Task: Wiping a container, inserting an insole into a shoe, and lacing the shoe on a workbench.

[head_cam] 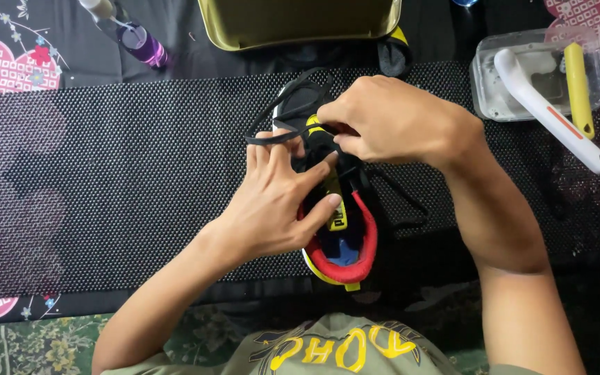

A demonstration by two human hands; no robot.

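Sneaker [338, 243] — black with yellow trim and a red padded collar — lies on the black dotted mat [119, 173], heel toward our body and toe pointing at the olive-gold tin [300, 21] beyond it. Our left hand [279, 201] rests over the sneaker's left side, fingers half spread, with a loop of black shoelace [272, 137] draped across the fingertips and the thumb pressed on the yellow tongue. Our right hand [390, 121] is curled over the front of the sneaker, fingers closed around the lace near the upper eyelets; what exactly the fingertips pinch is hidden under the knuckles. Another length of lace trails off the sneaker's right side onto the mat. Well to the right of the sneaker stands a clear plastic tub [484, 83] holding a white-handled brush [550, 111] and a yellow-handled tool [578, 83]. Far to the sneaker's upper left lies a small purple bottle [144, 42] — on dark cloth beside a pink floral fabric [8, 66].
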